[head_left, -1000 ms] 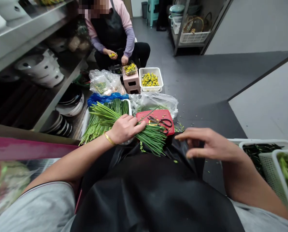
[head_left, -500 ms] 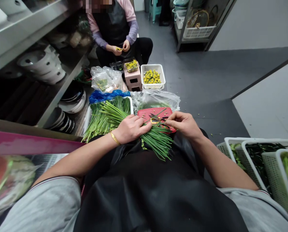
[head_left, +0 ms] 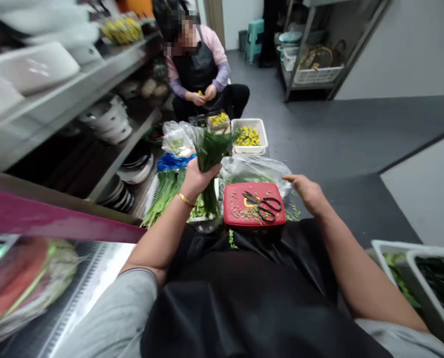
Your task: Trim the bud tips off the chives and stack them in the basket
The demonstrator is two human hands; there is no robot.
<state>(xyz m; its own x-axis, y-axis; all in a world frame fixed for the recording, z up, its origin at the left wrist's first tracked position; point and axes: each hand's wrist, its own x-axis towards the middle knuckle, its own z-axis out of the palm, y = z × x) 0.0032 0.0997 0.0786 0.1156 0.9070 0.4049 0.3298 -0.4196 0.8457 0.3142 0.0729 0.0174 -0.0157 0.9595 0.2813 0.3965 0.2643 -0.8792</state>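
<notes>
Head view: the left hand [head_left: 197,176] is wrapped round a bunch of green stems [head_left: 211,149], which stands roughly upright, fanning out above the grip and trailing below it. More green stems [head_left: 168,188] lie beneath and left of that hand. The right hand [head_left: 309,193] is loose, forefinger extended, nothing visible in it; whether it touches the plastic bag [head_left: 279,166] beside its fingertip is unclear. Between the hands, scissors [head_left: 259,202] rest on a red box [head_left: 272,188] strewn with green scraps. The step looks like handling the gathered bunch; the next move calls for a firm left grip and keeping stems clear of the blades.
</notes>
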